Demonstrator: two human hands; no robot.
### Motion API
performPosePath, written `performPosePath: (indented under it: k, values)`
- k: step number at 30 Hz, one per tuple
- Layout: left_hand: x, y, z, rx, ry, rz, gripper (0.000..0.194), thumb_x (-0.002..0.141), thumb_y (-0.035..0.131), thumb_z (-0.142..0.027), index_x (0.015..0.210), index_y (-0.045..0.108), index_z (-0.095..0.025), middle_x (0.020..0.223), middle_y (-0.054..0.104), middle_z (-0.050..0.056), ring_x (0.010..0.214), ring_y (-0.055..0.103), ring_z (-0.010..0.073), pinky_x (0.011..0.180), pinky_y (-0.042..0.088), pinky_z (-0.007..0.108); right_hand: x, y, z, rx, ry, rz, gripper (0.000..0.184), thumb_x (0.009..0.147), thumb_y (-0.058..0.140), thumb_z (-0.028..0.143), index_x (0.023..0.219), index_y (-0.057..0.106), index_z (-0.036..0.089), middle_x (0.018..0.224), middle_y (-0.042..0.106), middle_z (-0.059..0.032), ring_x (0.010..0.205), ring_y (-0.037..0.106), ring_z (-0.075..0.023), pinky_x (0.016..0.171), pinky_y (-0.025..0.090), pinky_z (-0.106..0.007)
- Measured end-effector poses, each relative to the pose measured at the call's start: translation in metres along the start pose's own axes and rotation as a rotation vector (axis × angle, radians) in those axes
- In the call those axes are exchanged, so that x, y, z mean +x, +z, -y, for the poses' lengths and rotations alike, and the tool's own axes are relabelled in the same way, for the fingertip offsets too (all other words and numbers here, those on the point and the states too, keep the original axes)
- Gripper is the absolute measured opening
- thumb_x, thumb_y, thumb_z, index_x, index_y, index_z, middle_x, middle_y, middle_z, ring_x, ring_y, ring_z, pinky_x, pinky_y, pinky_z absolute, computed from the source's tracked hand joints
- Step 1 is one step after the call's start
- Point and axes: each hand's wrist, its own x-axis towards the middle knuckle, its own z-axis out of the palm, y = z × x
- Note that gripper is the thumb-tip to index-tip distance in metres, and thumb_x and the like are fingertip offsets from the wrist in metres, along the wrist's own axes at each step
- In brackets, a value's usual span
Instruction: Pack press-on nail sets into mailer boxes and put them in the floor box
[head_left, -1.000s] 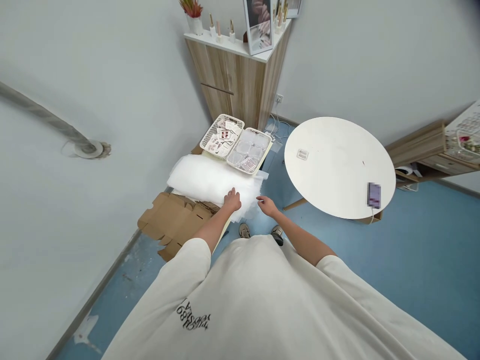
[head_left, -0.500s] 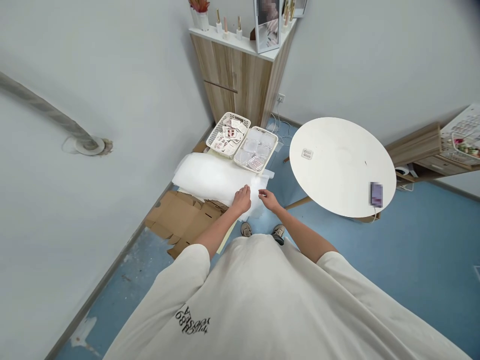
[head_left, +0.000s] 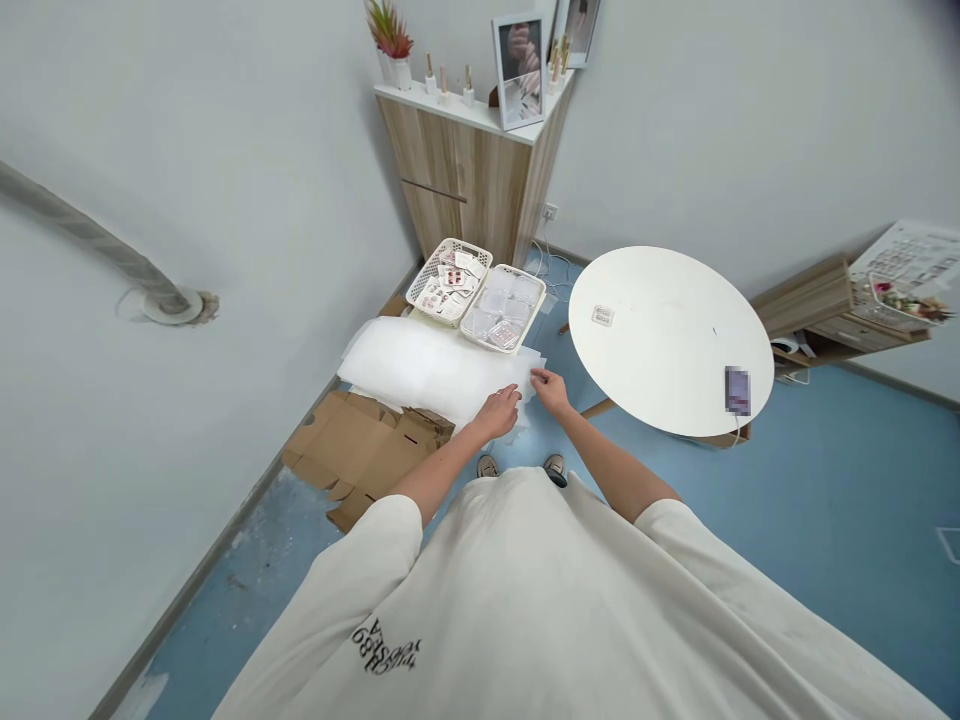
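Note:
A stack of soft white packing sheets (head_left: 420, 365), looking like thin foam, lies low in front of me with its edges uneven on the right. My left hand (head_left: 499, 411) rests on the near right part of the stack, fingers stretched toward the right. At the sheets' right edge, my right hand (head_left: 551, 389) has its thumb and fingertips pinched together on a sheet's border. How many layers it grips is too small to tell.
Behind the sheets stand a basket of printed packets (head_left: 449, 283) and a basket of clear plastic cases (head_left: 503, 308). Flattened cardboard (head_left: 352, 445) lies to the left. A round white table (head_left: 660, 340) holds a small clear case (head_left: 602, 315) and a phone (head_left: 738, 390). A wooden cabinet (head_left: 457, 160) fills the corner.
My right hand has moved slightly right, to the edge of the sheets. My left hand has come down and a little right, its fingers now pointing more sideways. The view has tilted slightly.

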Motion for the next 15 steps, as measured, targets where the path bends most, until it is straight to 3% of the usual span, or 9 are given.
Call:
performPosePath:
  k: [8,15]
  values:
    - [0.048,0.012,-0.030,0.030,0.061,0.029,0.053,0.094,0.046,-0.018,0.147,0.045,-0.015,0.161,0.035,0.017,0.139,0.046,0.0322,0.109,0.043,0.047,0.006,-0.081,-0.031,-0.072,0.050,-0.158,0.043,0.080,0.060,0.030,0.118,0.075,0.017,0.111,0.076,-0.0096,0.091,0.069,-0.0236,0.095,0.055,-0.040]
    - [0.117,0.030,-0.074,0.034,0.047,0.134,0.057,0.094,0.046,-0.019,0.150,0.043,-0.018,0.165,0.031,0.016,0.144,0.040,0.0330,0.114,0.038,0.048,0.038,-0.164,-0.077,0.001,0.091,-0.242,0.044,0.077,0.059,0.027,0.118,0.074,0.019,0.123,0.072,-0.0086,0.100,0.069,-0.0246,0.094,0.056,-0.041]
